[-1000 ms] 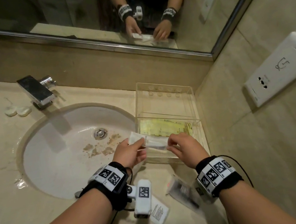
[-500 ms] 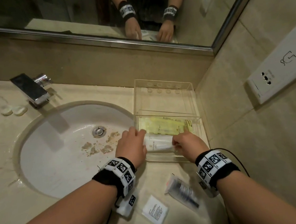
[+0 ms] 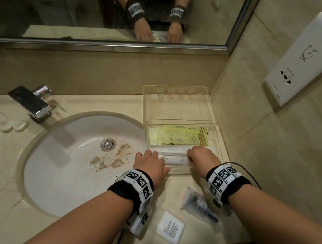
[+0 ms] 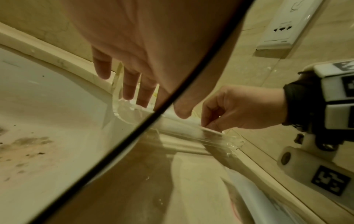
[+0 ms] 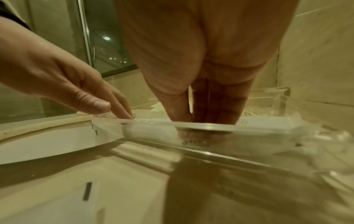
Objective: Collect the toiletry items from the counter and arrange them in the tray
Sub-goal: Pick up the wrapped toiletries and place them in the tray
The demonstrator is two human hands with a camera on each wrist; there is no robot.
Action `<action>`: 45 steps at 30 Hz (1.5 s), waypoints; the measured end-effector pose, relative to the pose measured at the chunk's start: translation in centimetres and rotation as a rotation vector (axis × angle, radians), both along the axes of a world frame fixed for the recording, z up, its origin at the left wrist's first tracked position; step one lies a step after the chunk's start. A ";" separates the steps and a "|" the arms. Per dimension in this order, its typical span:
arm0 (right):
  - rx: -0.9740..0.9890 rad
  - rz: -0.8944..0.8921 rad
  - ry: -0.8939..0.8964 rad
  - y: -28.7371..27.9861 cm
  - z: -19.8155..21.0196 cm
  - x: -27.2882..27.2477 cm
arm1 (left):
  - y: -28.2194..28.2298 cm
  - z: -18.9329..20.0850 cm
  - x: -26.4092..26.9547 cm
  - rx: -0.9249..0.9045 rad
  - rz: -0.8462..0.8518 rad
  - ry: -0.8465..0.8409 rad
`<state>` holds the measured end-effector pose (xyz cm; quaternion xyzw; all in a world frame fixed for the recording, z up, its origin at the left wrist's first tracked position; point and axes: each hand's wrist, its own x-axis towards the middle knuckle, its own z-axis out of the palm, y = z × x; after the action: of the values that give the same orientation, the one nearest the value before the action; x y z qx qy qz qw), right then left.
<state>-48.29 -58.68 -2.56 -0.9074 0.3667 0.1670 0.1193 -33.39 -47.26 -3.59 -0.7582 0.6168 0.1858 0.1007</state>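
A clear acrylic tray (image 3: 218, 133) stands on the counter right of the sink. Its front compartment holds a yellow packet (image 3: 177, 138) and, in front of that, a white packet (image 3: 175, 157) lying flat. My left hand (image 3: 156, 157) touches the packet's left end with straight fingers. My right hand (image 3: 193, 155) pinches the right end with curled fingers. In the left wrist view my left hand (image 4: 153, 104) reaches down over the tray rim (image 4: 210, 136). The right wrist view has my right hand (image 5: 193, 115) inside the tray wall (image 5: 210, 127), fingertips hidden behind it.
On the counter near the front edge lie a clear packet with a dark item (image 3: 199, 203) and a white sachet (image 3: 170, 228). The sink (image 3: 62, 172), a tap (image 3: 31, 101) and two soap pieces (image 3: 14, 125) are to the left. A wall socket (image 3: 299, 63) is on the right.
Both hands have brought the white packet down from above the tray's front wall into the front compartment. The left hand's fingers have straightened over it.
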 end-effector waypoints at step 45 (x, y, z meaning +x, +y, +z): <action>0.032 -0.260 -0.310 8.3 4.5 -5.0 | 2.2 5.4 -1.9 -0.123 0.003 0.699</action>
<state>-53.28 -50.40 1.94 -0.8652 0.4555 0.0141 0.2091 -35.24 -45.03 1.79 -0.6544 0.6231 0.3964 -0.1626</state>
